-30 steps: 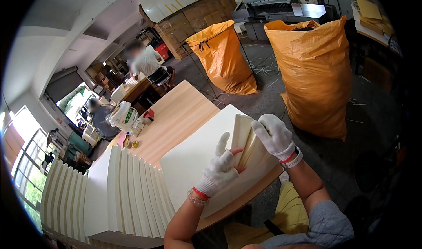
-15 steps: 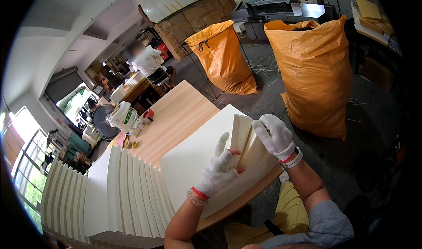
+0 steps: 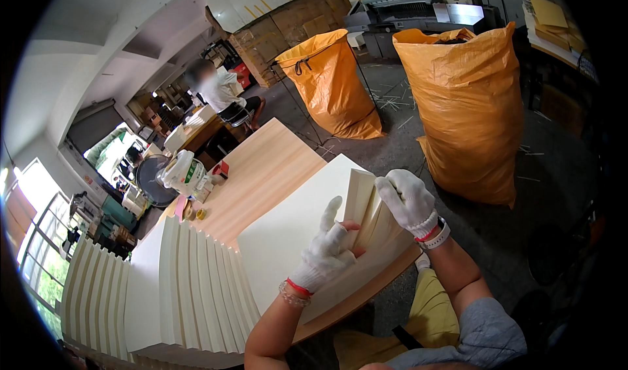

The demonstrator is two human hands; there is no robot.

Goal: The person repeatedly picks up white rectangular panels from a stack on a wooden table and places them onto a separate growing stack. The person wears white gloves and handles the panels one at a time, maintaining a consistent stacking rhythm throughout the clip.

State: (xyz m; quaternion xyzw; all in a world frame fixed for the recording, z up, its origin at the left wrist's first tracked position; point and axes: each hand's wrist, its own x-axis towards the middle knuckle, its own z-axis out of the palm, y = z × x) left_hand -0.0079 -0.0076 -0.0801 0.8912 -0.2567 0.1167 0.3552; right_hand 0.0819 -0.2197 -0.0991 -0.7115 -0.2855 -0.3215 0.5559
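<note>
My right hand (image 3: 409,203), in a white knit glove, is closed on the upper right edge of a folded cream card piece (image 3: 357,195). This piece stands tilted, its panels partly spread, on a large white sheet stack (image 3: 288,239) near the table's front edge. My left hand (image 3: 324,255), in a similar glove with bare fingertips, reaches in from the lower left. Its thumb points up, apart from the fingers, and two bare fingertips touch the piece's lower left side. The piece's underside is hidden.
Stepped stacks of white folded card (image 3: 203,285) fill the left. On the wooden table (image 3: 281,154) are a white tub (image 3: 185,174) and a small red box (image 3: 222,168). Orange sacks (image 3: 464,115) stand beyond the table. A seated person (image 3: 219,92) is farther back.
My hands and the folded card stay in almost the same place. The seated person in the back has shifted an arm slightly.
</note>
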